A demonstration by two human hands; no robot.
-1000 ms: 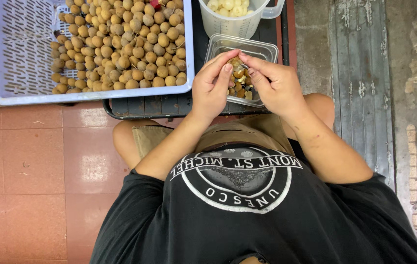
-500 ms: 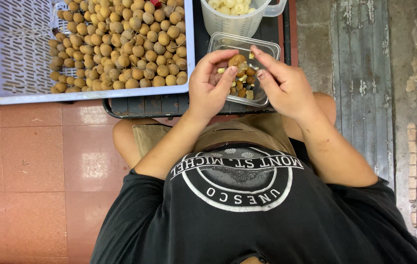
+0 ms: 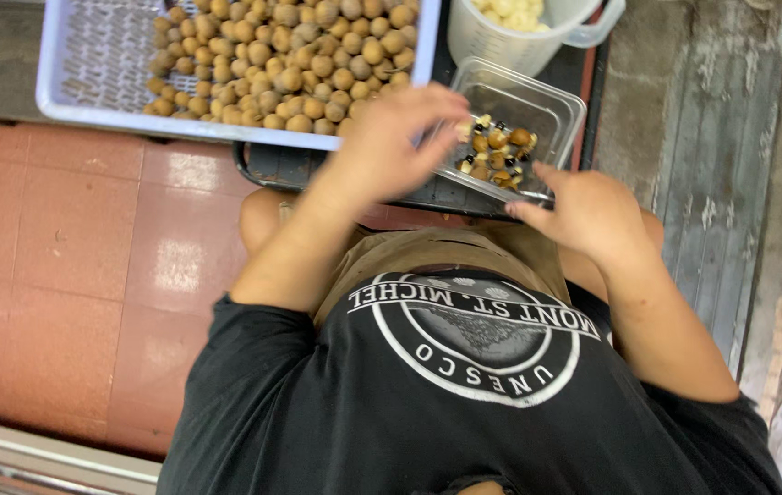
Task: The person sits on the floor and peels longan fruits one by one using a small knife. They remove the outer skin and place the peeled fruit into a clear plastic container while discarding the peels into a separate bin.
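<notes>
In the upper middle of the frame the left hand (image 3: 382, 147) reaches out with fingers spread and apart, blurred, over the near edge of the pale blue slotted crate (image 3: 88, 87) that fills the upper left, its fingertips just above the heap of small round tan longans (image 3: 299, 55) inside; it grips nothing that can be seen. The right hand (image 3: 592, 215), right of centre, sits loosely curled with fingertips toward the near rim of the clear plastic container (image 3: 546, 105); whether it pinches anything cannot be told. That container holds a small pile of brown shells and dark seeds (image 3: 499, 151). Above it, at the top edge, stands a translucent jug (image 3: 501, 46) of pale peeled fruit. Crate, container and jug rest on a dark tray (image 3: 290, 170) over red floor tiles (image 3: 70, 275)
</notes>
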